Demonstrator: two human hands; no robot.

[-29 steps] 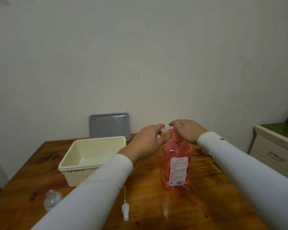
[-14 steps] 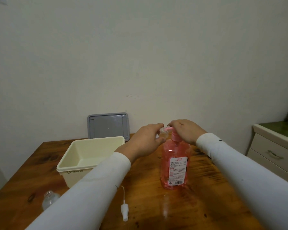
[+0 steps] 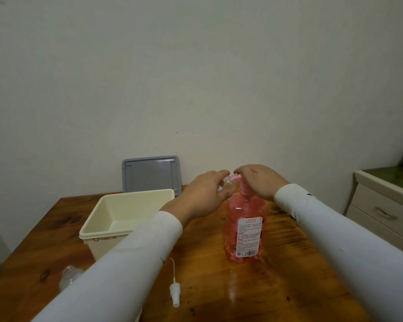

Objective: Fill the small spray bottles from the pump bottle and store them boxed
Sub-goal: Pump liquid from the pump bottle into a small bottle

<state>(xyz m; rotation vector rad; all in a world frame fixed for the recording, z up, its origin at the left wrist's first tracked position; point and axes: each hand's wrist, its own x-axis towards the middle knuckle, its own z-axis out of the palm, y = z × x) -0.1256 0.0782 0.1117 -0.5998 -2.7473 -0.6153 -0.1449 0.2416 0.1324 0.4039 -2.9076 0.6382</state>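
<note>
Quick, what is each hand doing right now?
Left hand: grip closed on the small spray bottle.
Right hand: palm on the pump bottle; grip unclear.

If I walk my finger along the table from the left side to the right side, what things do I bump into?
Small clear bottle → cream box → white spray top → pink pump bottle → drawer cabinet, standing beside the table.

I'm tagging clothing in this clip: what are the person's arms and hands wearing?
Both arms wear long white sleeves, left sleeve and right sleeve, ending at the wrists. Each has a small dark mark. The left hand and right hand are bare: no gloves seen.
</note>
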